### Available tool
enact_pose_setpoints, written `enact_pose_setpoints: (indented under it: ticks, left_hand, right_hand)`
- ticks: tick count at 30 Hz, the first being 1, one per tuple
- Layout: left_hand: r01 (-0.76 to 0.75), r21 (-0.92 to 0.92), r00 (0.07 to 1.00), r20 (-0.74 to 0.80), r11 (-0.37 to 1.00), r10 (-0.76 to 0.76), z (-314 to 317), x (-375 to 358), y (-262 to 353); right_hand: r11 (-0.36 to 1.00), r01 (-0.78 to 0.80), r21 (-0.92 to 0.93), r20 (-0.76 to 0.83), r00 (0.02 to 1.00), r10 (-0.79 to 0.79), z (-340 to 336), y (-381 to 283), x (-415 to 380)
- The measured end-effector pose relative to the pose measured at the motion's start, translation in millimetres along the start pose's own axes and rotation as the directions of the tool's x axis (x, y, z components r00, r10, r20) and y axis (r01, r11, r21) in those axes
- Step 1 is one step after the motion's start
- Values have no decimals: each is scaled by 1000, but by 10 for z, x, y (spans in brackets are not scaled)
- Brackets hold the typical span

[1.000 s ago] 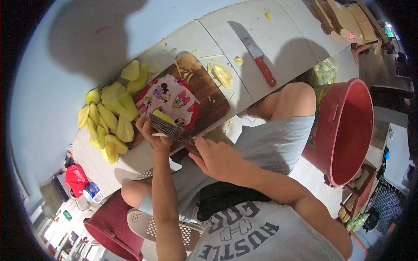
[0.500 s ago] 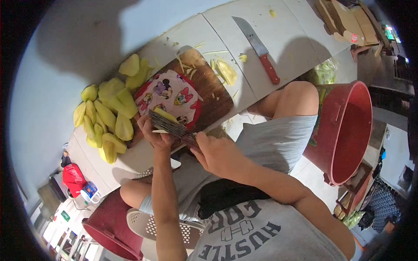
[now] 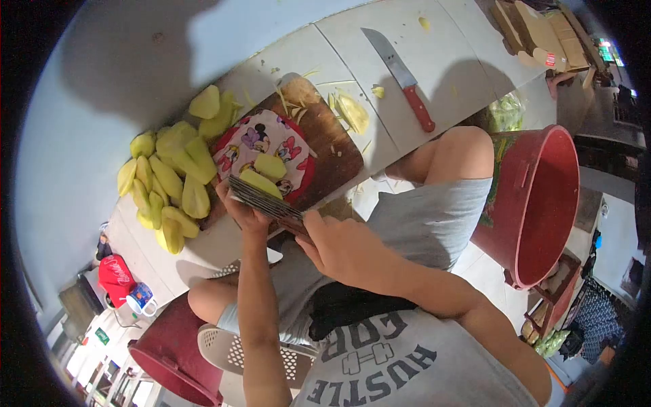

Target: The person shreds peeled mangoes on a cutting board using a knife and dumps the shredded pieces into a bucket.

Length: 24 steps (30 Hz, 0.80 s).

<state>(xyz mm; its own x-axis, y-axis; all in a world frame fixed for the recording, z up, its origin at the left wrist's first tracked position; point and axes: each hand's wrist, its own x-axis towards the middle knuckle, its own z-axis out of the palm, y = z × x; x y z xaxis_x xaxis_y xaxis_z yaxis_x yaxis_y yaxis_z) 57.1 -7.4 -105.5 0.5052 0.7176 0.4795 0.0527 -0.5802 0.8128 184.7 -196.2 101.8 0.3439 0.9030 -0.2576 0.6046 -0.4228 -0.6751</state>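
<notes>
My right hand [image 3: 342,244] grips the brown handle of a knife [image 3: 261,199] with a broad, dark-streaked blade. The blade lies against a peeled green mango piece [image 3: 258,182], held by my left hand [image 3: 245,216] with its fingers partly hidden behind the blade. Just beyond, another pale mango piece [image 3: 270,166] rests on a cartoon-print cloth with a red border [image 3: 234,152]. Under the cloth is a brown wooden cutting board [image 3: 339,152] strewn with thin shreds. A pile of peeled mangoes [image 3: 166,180] sits to the left of the board.
A red-handled knife [image 3: 410,91] lies on the white tiled surface [image 3: 325,54], beyond a cut mango piece [image 3: 352,113]. At right stands a large red tub [image 3: 519,203] near a plastic bag [image 3: 507,112]. Another red tub [image 3: 173,353] and a mug [image 3: 141,298] are at lower left.
A mango piece now shows on the cloth beyond the blade. The knife has tilted and shifted slightly, and the pale slice below the blade is no longer visible.
</notes>
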Motion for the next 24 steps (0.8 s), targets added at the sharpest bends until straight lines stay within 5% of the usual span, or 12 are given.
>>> enact_pose_setpoints:
  ticks: [2, 7, 11, 13, 17, 20, 24]
  left_hand:
    - [91, -95, 996, 4, 991, -92, 30, -50, -74]
    - [-79, 79, 997, 8, 994, 78, 10, 79, 82]
    - [-162, -27, 986, -36, 986, 161, 26, 173, 158]
    - [-175, 224, 975, 176, 959, 137, -81, 296, 353]
    - [-253, 166, 968, 47, 953, 248, -36, 208, 107]
    - [-238, 182, 970, -3, 954, 243, 8, 154, 139]
    - [-9, -2, 1000, 16, 1000, 9, -48, -100, -178]
  right_hand:
    - [1000, 4, 7, -8, 1000, -4, 19, 27, -47]
    - [1000, 2, 10, -26, 1000, -2, 136, 67, -17]
    - [999, 1, 46, -55, 998, 1, 249, 165, 73]
    - [998, 11, 64, -62, 998, -7, 392, 307, 236]
    - [997, -46, 67, 7, 999, 46, 510, 451, 467]
    - [997, -33, 75, -12, 999, 34, 453, 344, 257]
    - [996, -10, 91, 0, 1000, 10, 66, 69, 1]
